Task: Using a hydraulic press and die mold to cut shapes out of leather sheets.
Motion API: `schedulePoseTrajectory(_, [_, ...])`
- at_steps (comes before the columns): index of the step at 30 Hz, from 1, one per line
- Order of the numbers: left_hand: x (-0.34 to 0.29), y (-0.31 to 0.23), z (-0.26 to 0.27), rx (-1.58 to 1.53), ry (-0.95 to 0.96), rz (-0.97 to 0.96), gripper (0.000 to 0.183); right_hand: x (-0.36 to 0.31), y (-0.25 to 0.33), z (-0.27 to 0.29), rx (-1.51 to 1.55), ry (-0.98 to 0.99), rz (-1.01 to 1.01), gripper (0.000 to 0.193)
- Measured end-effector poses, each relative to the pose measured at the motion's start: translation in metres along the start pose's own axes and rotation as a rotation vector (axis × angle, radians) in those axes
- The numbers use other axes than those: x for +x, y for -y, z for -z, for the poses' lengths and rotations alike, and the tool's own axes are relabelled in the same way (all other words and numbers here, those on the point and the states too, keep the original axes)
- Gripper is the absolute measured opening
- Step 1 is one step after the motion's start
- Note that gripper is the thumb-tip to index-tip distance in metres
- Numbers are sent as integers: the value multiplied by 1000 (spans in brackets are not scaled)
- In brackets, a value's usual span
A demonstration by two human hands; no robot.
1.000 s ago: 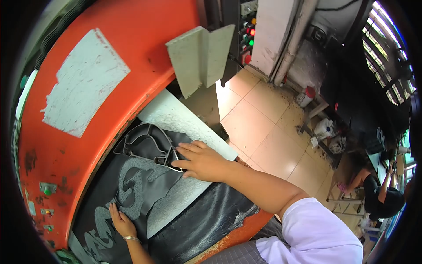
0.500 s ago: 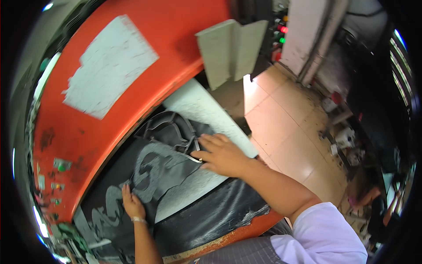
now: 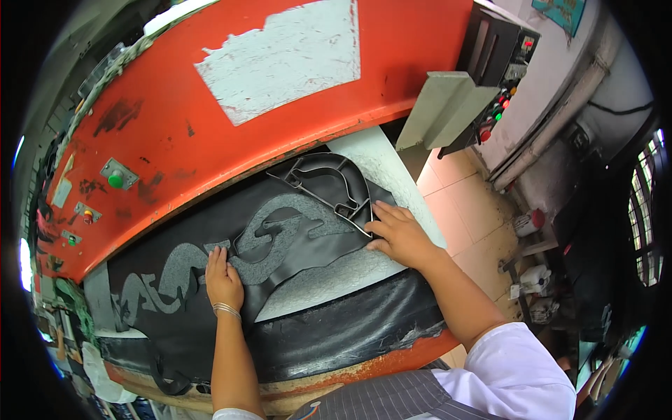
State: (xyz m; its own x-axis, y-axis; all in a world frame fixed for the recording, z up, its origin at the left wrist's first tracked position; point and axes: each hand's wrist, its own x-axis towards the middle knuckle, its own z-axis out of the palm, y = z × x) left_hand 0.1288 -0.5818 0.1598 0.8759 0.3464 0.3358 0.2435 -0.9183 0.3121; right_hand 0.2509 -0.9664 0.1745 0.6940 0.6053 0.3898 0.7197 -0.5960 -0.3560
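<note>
A black sheet that looks like leather [image 3: 203,217] lies on a pale cutting board [image 3: 413,203]. Curved gaps in it show the grey speckled surface below. On its upper right part rests a dark metal cutting die [image 3: 360,185] with a curved outline and inner bars. My right hand [image 3: 402,234] is at the die's near right corner, its fingers bent against the edge and the thumb below. Further left, my left hand [image 3: 224,280] lies flat on the sheet beside a gap, fingers stretched out and holding nothing. The sheet's far edge is hidden beneath the orange machine.
An orange press beam [image 3: 392,56] spans the far side, with a green button [image 3: 115,179] on its left. A bent metal plate [image 3: 448,112] hangs by a control box [image 3: 500,49] with lit lamps. Black covering [image 3: 336,329] drapes over the near edge. Tiled floor [image 3: 455,224] lies at right.
The view has turned and shifted, so the press, sheet and die appear further right and more level. My right hand stays at the die's corner; my left hand remains on the sheet.
</note>
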Motion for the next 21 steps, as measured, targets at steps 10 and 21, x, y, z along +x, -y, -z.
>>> schedulePoseTrajectory(10, [-6, -7, -13, -35, -4, 24, 37, 96, 6, 39, -245, 238, -142, 56])
schedulePoseTrajectory(21, [-1, 3, -7, -14, -39, 18, 35, 33, 38, -19, -149, 47, -379, 87])
